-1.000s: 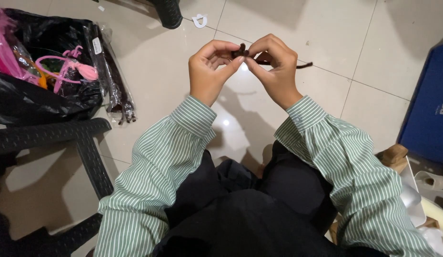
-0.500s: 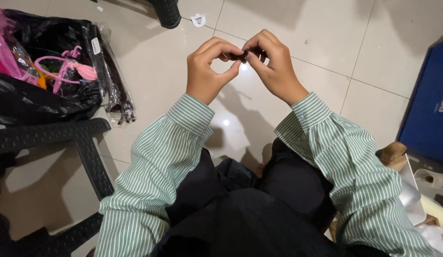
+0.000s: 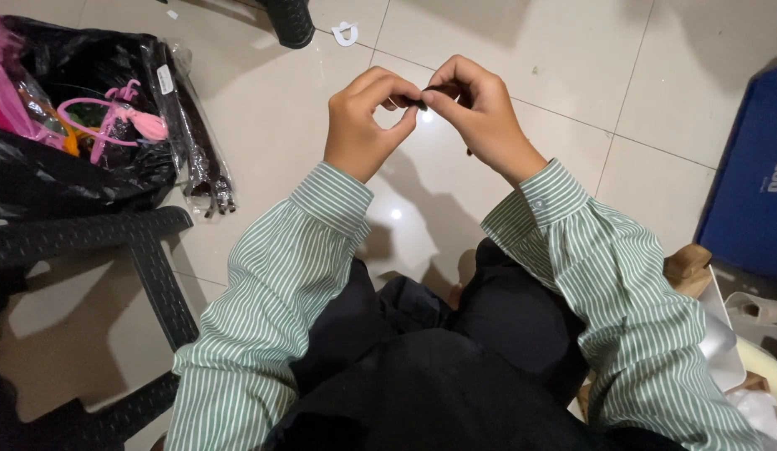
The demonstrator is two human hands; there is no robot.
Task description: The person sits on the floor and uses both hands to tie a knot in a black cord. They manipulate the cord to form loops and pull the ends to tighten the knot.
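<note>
Now both hands meet above the tiled floor (image 3: pixel 263 125): left hand (image 3: pixel 359 125) & right hand (image 3: pixel 480 113) pinch a small dark strip (image 3: pixel 439 88) between fingertips; its trailing end, visible a sec ago, is bunched into the right hand.

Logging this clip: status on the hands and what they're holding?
Left hand and right hand raised, fingertips pinched together on a small dark strip. Strip mostly hidden. Nothing between the hands; black bag off left.

Indoor home-style workspace | glossy cream tiled floor (image 3: pixel 263 108) | black plastic chair (image 3: pixel 113 242) | black bag of craft supplies (image 3: pixel 63 175)
</note>
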